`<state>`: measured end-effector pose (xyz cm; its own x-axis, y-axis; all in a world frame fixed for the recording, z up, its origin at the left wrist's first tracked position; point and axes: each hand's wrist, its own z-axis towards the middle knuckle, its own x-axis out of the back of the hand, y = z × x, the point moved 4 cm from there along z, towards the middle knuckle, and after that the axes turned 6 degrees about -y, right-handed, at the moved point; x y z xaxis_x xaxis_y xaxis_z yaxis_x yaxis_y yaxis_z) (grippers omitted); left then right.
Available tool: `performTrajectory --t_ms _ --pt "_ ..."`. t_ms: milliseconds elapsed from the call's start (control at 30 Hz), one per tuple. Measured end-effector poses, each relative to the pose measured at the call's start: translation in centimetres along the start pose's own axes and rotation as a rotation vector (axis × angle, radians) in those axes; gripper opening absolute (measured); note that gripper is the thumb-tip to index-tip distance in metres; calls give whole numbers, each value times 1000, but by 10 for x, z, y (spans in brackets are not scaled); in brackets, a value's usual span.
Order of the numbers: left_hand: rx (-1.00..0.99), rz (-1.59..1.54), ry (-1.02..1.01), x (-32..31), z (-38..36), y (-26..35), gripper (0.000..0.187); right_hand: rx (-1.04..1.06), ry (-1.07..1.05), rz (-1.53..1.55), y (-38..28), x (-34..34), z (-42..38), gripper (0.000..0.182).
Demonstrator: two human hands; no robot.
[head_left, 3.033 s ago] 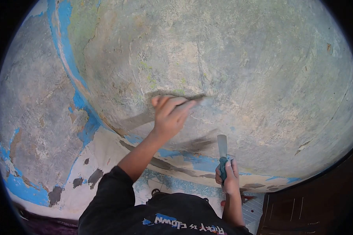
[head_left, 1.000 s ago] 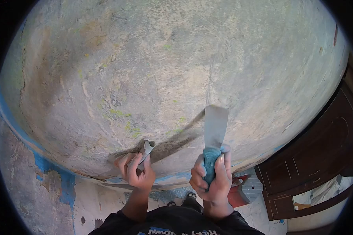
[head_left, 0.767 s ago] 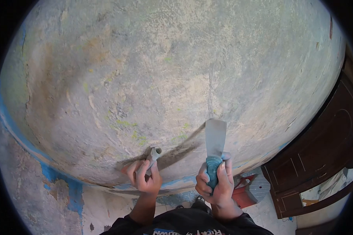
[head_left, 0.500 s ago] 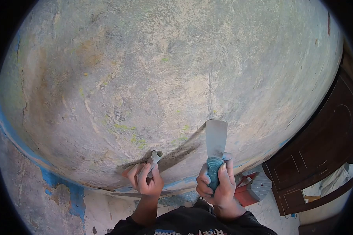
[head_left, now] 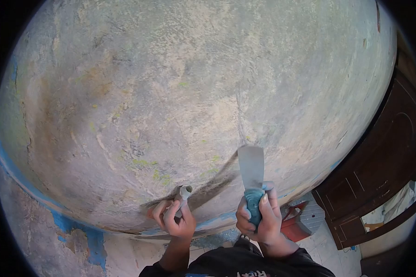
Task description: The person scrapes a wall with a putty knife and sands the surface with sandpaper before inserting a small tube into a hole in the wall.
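Note:
My right hand (head_left: 266, 217) is wrapped round the teal handle of a putty knife (head_left: 252, 167). Its wide metal blade points up, with its top edge at or very close to the wall (head_left: 208, 111); actual contact cannot be made out. Pinched in the fingers of my left hand (head_left: 174, 219) is a small grey rolled tube (head_left: 185, 191), its round hollow end facing up. That hand is close to the lower wall, left of the knife. Patchy plaster covers the wall, with green specks and dark shadows beside both hands.
Blue paint (head_left: 96, 247) peels along the lower left of the wall. A dark brown wooden cabinet (head_left: 374, 152) stands at the right. On the tiled floor sits a red object (head_left: 295, 228) beside a grey ridged surface (head_left: 309, 214).
The view has shifted slightly, so the wall appears further left and lower. Both hands sit a little lower in the picture, keeping the same grips.

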<state>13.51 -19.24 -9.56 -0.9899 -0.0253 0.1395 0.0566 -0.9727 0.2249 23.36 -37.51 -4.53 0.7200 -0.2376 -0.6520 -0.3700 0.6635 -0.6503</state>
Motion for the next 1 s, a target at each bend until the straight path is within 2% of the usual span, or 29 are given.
performTrajectory --t_ms 167,300,467,600,1000 --pt "-9 13 -22 4 4 1 25 -41 6 144 -21 -11 10 23" --pt "21 -22 -8 3 4 0 24 -59 86 114 -14 -12 0 23" --pt "59 -25 40 4 10 7 23 1 45 98 -17 -19 7 21" --pt "67 -40 -18 7 8 5 26 -14 61 118 -13 -17 3 19" --pt "94 -44 -25 7 8 5 30 -3 55 99 -13 -20 6 18"
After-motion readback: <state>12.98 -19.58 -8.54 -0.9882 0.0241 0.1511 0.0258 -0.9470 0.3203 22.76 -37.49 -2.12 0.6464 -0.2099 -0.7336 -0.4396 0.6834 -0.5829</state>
